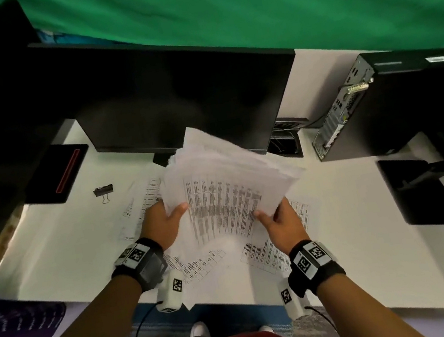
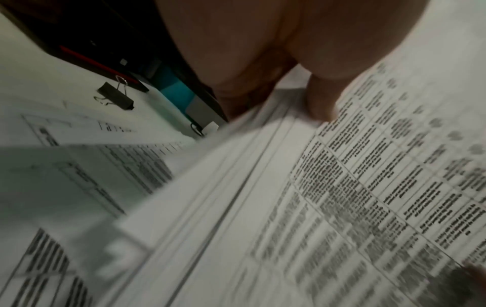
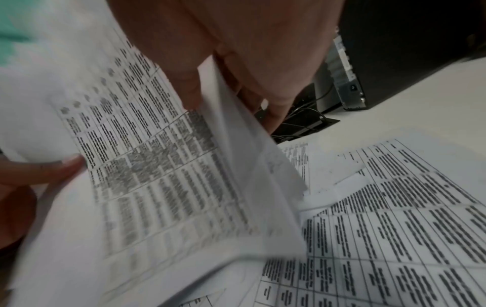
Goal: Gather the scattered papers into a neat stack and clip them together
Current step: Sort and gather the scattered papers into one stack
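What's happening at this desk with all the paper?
A person is gathering printed sheets. The left hand and right hand together hold a fanned, uneven bundle of papers above the white desk, thumbs on top. More loose sheets lie on the desk below. The black binder clip sits untouched to the left, near the monitor, so nothing is clipped yet.

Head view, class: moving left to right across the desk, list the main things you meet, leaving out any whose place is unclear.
Black base with red stripe → binder clip → left hand → held stack of papers → right hand → computer tower.
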{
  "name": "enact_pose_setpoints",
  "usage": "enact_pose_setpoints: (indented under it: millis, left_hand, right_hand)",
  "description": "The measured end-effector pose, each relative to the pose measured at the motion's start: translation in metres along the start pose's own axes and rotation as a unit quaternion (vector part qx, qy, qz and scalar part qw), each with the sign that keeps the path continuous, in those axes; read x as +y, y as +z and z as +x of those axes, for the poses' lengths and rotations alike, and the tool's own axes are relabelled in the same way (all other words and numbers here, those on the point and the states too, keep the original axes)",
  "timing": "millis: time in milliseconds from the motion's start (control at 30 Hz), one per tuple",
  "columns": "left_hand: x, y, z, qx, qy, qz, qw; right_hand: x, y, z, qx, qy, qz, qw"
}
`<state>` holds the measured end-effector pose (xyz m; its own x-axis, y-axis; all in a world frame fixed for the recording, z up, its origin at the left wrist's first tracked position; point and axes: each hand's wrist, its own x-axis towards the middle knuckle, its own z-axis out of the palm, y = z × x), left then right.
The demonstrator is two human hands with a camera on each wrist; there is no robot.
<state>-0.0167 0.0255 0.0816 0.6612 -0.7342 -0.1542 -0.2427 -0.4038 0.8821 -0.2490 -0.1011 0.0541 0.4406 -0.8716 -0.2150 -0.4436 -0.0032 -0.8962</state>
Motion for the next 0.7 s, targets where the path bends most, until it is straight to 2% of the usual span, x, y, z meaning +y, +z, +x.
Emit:
enact_pose_setpoints:
  millis: [67, 133, 267, 367, 467, 533, 633, 700]
  left_hand:
    - [-0.006, -0.01, 0.005, 0.009, -0.008, 0.011, 1.0]
    - [-0.026, -0.023, 0.013, 0.015, -0.047, 0.028, 0.998]
    - [-0.077, -0.047, 0.023, 0.014, -0.158, 0.067, 0.985]
    - [-0.101, -0.052, 0.026, 0.007, -0.207, 0.103, 0.973]
    - [-0.115, -0.051, 0.029, -0.019, -0.245, 0.121, 0.962]
    - [-0.122, -0.05, 0.031, -0.034, -0.258, 0.123, 0.958]
    - [-0.126, -0.048, 0.035, -0.042, -0.27, 0.127, 0.953]
    - [-0.129, -0.048, 0.035, -0.046, -0.27, 0.134, 0.952]
  right_hand:
    - [0.006, 0.002, 0.005, -0.019, 0.003, -0.007, 1.0]
    - [0.013, 0.003, 0.009, -0.018, 0.034, 0.003, 0.999]
    - [0.037, -0.013, 0.025, 0.054, 0.109, -0.084, 0.989]
    - [0.054, -0.029, 0.051, 0.061, 0.186, -0.18, 0.964]
    - [0.058, -0.031, 0.08, 0.047, 0.208, -0.253, 0.944]
    - [0.059, -0.023, 0.097, 0.055, 0.233, -0.292, 0.926]
    - [0.056, -0.001, 0.114, 0.069, 0.295, -0.361, 0.882]
    - [0.05, 0.016, 0.119, 0.078, 0.323, -0.373, 0.866]
